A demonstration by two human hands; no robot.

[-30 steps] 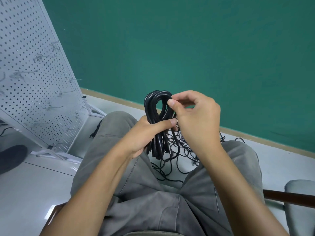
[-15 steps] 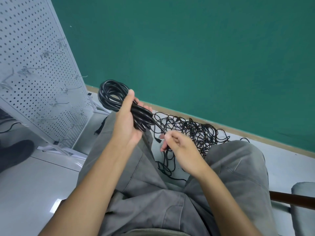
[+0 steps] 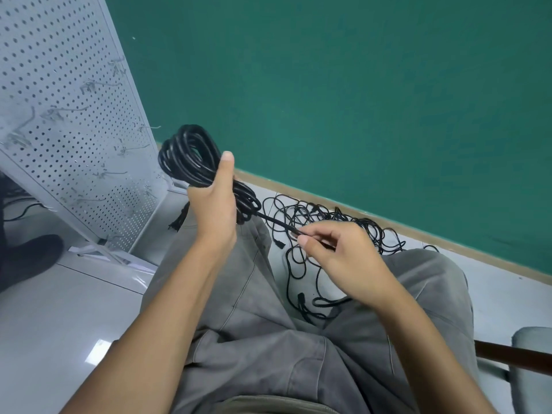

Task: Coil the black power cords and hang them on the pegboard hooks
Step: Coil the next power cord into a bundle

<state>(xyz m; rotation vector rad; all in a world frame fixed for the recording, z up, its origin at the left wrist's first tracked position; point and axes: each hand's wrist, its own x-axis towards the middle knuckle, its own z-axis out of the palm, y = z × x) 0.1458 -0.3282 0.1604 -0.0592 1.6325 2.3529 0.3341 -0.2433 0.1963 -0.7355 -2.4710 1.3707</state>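
My left hand (image 3: pixel 213 204) grips a coiled black power cord (image 3: pixel 186 156) around its middle, holding it up over my left knee. A straight tail of that cord (image 3: pixel 276 224) runs down to the right into my right hand (image 3: pixel 337 258), which pinches it between thumb and fingers. On the floor between my knees and the wall lies a tangled heap of black cords (image 3: pixel 331 222). The white pegboard (image 3: pixel 65 115) stands at the left, with several bare metal hooks (image 3: pixel 89 85) sticking out of it.
A green wall (image 3: pixel 358 100) with a wooden baseboard runs behind the heap. The floor is pale grey tile. Another black plug (image 3: pixel 179 219) lies by the pegboard's foot. A dark shoe (image 3: pixel 27 252) is at the far left. A chair arm (image 3: pixel 513 357) shows at the lower right.
My left hand has swung the coil from in front of me out to the left toward the pegboard. My right hand let go of the coil's top, dropped, and now pinches the tail.
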